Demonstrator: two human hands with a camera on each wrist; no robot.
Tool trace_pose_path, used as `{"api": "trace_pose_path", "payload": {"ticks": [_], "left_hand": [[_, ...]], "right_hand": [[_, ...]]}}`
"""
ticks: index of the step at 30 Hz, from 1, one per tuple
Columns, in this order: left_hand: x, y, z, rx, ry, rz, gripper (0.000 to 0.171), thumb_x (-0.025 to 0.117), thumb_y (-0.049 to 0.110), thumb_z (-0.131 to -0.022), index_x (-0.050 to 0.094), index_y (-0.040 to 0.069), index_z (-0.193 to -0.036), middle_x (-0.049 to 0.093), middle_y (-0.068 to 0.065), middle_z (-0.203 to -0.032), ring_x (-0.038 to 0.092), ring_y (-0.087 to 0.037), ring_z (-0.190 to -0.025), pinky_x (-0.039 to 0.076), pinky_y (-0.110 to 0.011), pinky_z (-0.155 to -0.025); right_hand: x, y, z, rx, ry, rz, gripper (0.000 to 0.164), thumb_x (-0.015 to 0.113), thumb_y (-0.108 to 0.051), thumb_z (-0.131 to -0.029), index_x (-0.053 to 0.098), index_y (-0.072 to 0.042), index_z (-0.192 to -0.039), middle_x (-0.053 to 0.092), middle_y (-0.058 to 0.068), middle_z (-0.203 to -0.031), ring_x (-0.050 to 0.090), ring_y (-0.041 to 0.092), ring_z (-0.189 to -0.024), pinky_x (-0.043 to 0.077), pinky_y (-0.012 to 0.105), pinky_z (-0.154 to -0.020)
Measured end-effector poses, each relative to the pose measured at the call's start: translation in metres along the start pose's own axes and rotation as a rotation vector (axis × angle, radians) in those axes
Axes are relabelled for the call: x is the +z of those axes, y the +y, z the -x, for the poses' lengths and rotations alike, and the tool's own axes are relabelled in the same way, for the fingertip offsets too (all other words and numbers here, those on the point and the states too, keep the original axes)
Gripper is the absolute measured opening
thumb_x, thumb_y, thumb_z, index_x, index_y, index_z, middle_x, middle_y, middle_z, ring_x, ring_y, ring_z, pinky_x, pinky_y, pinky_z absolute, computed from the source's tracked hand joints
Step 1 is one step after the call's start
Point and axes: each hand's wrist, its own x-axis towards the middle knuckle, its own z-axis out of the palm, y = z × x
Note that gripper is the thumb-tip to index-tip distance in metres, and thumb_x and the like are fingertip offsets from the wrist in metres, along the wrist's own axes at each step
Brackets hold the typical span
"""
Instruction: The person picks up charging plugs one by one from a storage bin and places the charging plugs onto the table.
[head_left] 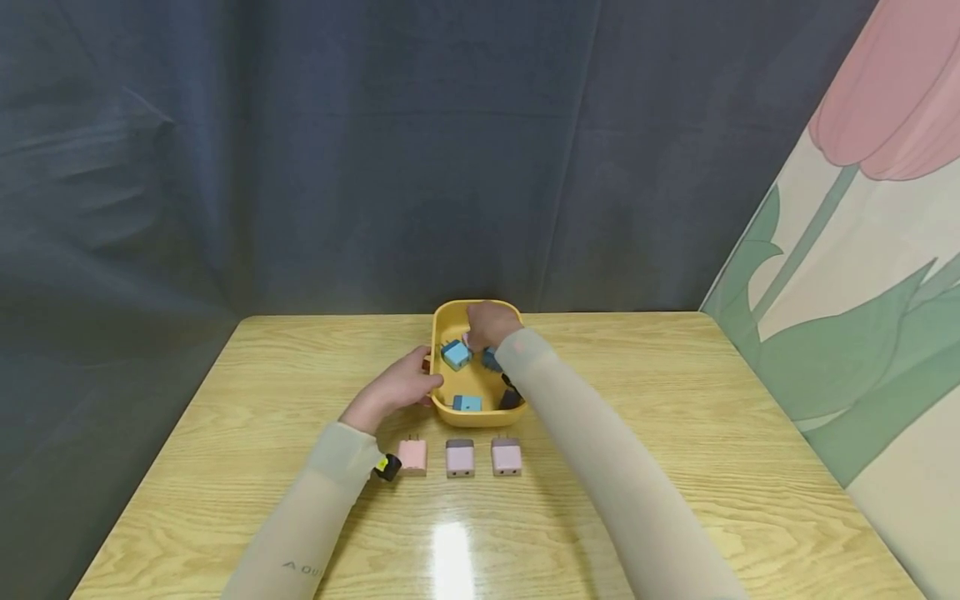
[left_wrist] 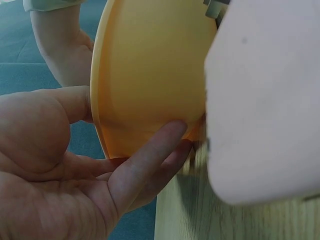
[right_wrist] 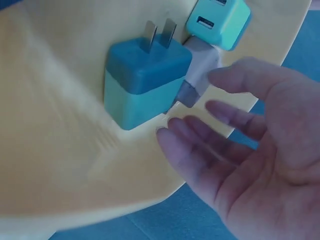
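A yellow plastic bin (head_left: 477, 420) holds several blue two-tone plug chargers (head_left: 456, 356) and a lilac one (right_wrist: 201, 62). My left hand (head_left: 397, 385) grips the bin's left side, thumb at the rim and fingers along the outer wall (left_wrist: 155, 65). Inside the far part of the bin, my right hand (head_left: 491, 323) reaches down. In the right wrist view its fingers are parted beside the lilac charger. The thumb tip is close to that charger; whether it touches cannot be told. A blue charger (right_wrist: 145, 85) with prongs up lies beside it.
On the wooden table (head_left: 645, 433), in front of the bin, stand a pink charger (head_left: 412, 457) and two lilac chargers (head_left: 460, 459) in a row. A dark curtain (head_left: 420, 167) hangs behind the table. A tulip-patterned panel (head_left: 847, 333) stands at the right.
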Motion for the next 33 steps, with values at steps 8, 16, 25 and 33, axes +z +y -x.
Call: {"api": "trace_pose_path", "payload": {"ticks": [8, 16, 25, 33], "left_hand": [[-0.001, 0.001, 0.000, -0.017, 0.004, -0.019, 0.068, 0.058, 0.016, -0.107, 0.031, 0.002, -0.167, 0.054, -0.026, -0.156, 0.069, -0.029, -0.118, 0.066, -0.040, -0.094], [0.000, 0.000, -0.001, -0.021, 0.000, -0.026, 0.066, 0.058, 0.018, -0.108, 0.032, 0.003, -0.167, 0.054, -0.025, -0.157, 0.069, -0.029, -0.120, 0.065, -0.041, -0.097], [0.002, 0.001, -0.003, -0.004, -0.006, -0.019, 0.066, 0.057, 0.016, -0.107, 0.033, 0.001, -0.166, 0.055, -0.025, -0.155, 0.069, -0.028, -0.118, 0.066, -0.039, -0.093], [0.002, 0.001, -0.003, -0.011, -0.004, -0.028, 0.065, 0.058, 0.016, -0.107, 0.033, 0.002, -0.166, 0.054, -0.025, -0.157, 0.069, -0.028, -0.119, 0.066, -0.039, -0.093]], "right_hand": [[-0.004, -0.001, 0.000, 0.075, -0.085, -0.018, 0.038, 0.064, -0.033, -0.105, 0.054, -0.015, -0.073, 0.050, -0.001, -0.068, 0.047, 0.017, -0.065, 0.039, 0.029, -0.063], [0.004, 0.001, -0.008, 0.030, -0.054, 0.015, 0.029, 0.066, -0.031, -0.104, 0.060, -0.015, -0.081, 0.056, -0.001, -0.071, 0.051, 0.016, -0.066, 0.042, 0.030, -0.063], [0.002, 0.004, -0.004, -0.068, -0.027, 0.024, 0.013, 0.069, -0.013, -0.102, 0.065, -0.012, -0.090, 0.058, 0.000, -0.080, 0.051, 0.018, -0.073, 0.043, 0.030, -0.067], [0.005, 0.009, -0.010, -0.161, -0.083, 0.065, 0.016, 0.061, -0.016, -0.108, 0.068, -0.013, -0.093, 0.061, -0.002, -0.083, 0.052, 0.015, -0.074, 0.041, 0.028, -0.068]]}}
